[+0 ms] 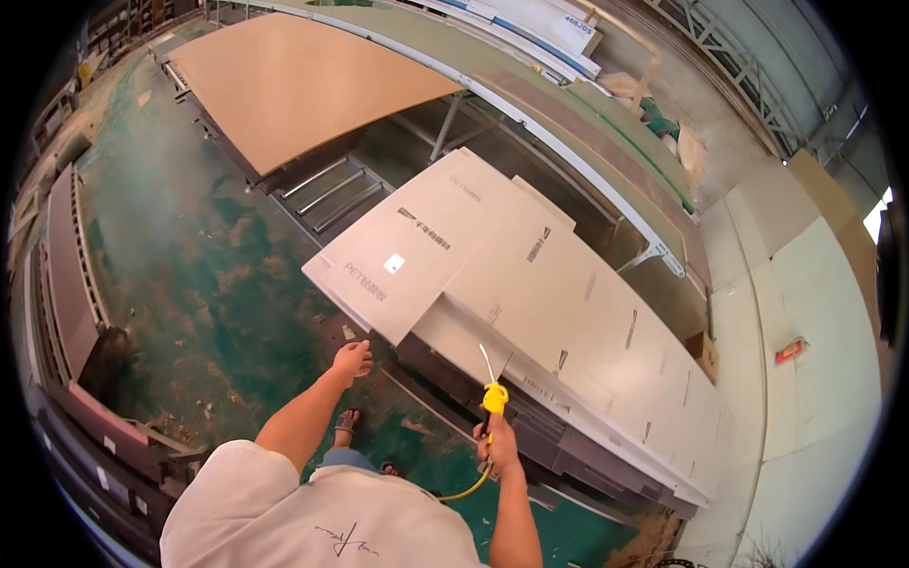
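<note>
One yellow hose (465, 492), six o'clock: could snag if slack. Right hand (498, 443), five-thirty: fingers clamped on air gun (494, 398). Left hand (353, 362), eight o'clock: curled, seemingly empty (finger spacing: cannot tell). White board (386, 242), ten-thirty: offset on stack (606, 331), could slide if knocked.

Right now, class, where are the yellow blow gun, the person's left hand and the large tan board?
Yellow blow gun (494, 398): head view, on its yellow body.
Left hand (353, 362): head view, on the middle of the hand.
Large tan board (308, 90): head view, on its flat upper face.
</note>
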Demonstrator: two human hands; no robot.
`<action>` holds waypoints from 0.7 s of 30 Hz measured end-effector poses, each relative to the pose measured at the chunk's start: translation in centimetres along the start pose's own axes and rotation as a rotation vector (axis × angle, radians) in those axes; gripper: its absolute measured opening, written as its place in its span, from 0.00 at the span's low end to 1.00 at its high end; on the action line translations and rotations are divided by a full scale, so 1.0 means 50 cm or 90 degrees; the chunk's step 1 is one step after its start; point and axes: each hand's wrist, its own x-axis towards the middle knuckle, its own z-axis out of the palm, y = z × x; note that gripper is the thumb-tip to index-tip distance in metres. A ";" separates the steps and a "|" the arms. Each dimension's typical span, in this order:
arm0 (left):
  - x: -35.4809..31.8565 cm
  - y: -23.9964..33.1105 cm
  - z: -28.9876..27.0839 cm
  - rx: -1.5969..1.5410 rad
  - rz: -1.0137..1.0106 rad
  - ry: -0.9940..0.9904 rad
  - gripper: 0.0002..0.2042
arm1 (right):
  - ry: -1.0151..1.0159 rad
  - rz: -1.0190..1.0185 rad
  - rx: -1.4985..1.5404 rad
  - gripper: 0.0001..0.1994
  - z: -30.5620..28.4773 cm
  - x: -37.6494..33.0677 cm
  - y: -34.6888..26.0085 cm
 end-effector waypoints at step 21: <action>-0.328 0.082 -0.548 0.023 -0.067 0.173 0.20 | -0.028 0.233 0.120 0.14 0.531 0.432 0.134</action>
